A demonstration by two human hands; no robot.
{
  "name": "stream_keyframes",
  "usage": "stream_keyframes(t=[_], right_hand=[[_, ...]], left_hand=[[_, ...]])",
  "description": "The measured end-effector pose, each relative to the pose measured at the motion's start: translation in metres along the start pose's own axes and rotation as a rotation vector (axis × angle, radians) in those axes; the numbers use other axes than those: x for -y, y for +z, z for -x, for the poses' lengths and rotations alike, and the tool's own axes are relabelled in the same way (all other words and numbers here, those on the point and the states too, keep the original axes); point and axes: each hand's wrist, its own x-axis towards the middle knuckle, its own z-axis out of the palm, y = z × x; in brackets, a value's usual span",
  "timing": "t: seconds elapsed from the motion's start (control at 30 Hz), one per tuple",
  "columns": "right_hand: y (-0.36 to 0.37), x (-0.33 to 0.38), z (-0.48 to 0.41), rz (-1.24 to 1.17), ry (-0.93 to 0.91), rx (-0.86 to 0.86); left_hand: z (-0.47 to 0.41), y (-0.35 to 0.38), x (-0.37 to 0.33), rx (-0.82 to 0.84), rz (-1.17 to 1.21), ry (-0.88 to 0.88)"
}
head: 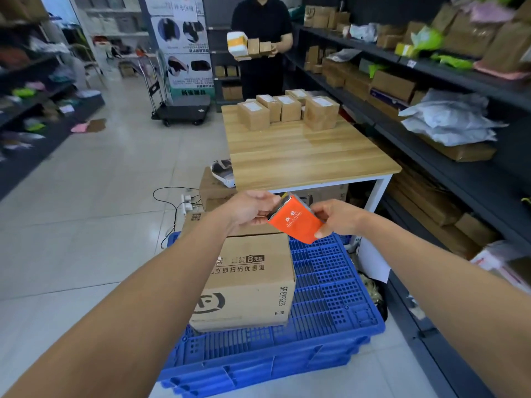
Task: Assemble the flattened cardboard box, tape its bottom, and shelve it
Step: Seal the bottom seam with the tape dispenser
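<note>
An assembled brown cardboard box (247, 282) with black print sits on a stack of blue plastic crates (324, 305), low in the middle of the view. Above its far edge I hold an orange tape dispenser (296, 221) with a toothed metal blade. My left hand (253, 206) grips the blade end on the left. My right hand (336, 218) pinches its right side. The tape itself is hidden under the dispenser.
A wooden table (304, 153) stands just beyond, with several small sealed boxes (287, 110) at its far end. Dark shelves (448, 156) full of parcels run along the right. A person in black (263, 44) holds parcels behind the table. Cables (175, 202) lie on the tiled floor.
</note>
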Motion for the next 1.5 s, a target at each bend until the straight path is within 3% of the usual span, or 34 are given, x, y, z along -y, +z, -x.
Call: stream_keyframes(t=[0.27,0.43,0.53,0.67,0.77,0.93,1.1,1.23,1.3,1.4,1.5], right_hand=[[-0.009,0.015,-0.023,0.09,0.003,0.159],[-0.011,0.028,-0.042,0.15,-0.009,0.236],[-0.009,0.037,-0.05,0.178,0.011,0.294],[0.002,0.055,-0.058,0.179,0.006,0.38],[0.011,0.073,-0.072,0.108,-0.029,0.442],[0.035,0.112,-0.098,-0.062,-0.036,0.468],[0.055,0.144,-0.13,0.146,-0.02,0.364],[0.042,0.126,-0.141,0.413,0.138,0.342],[0.038,0.115,-0.142,0.554,0.229,0.335],[0.045,0.111,-0.152,0.59,0.278,0.351],[0.049,0.114,-0.162,0.585,0.291,0.352]], left_hand=[[-0.003,-0.017,0.006,-0.174,0.025,-0.009],[0.002,-0.032,0.012,-0.201,0.243,-0.066],[0.006,-0.039,0.023,-0.204,0.16,-0.077],[0.005,-0.054,0.037,-0.395,0.069,-0.073],[0.005,-0.074,0.044,-0.493,0.084,-0.089],[0.006,-0.127,0.057,-0.511,0.124,-0.163],[0.002,-0.177,0.079,-0.565,0.192,-0.258],[0.006,-0.238,0.113,-0.733,0.189,-0.368],[0.01,-0.247,0.129,-0.71,0.175,-0.434],[0.004,-0.24,0.139,-0.635,0.149,-0.468],[-0.005,-0.239,0.14,-0.711,0.105,-0.442]])
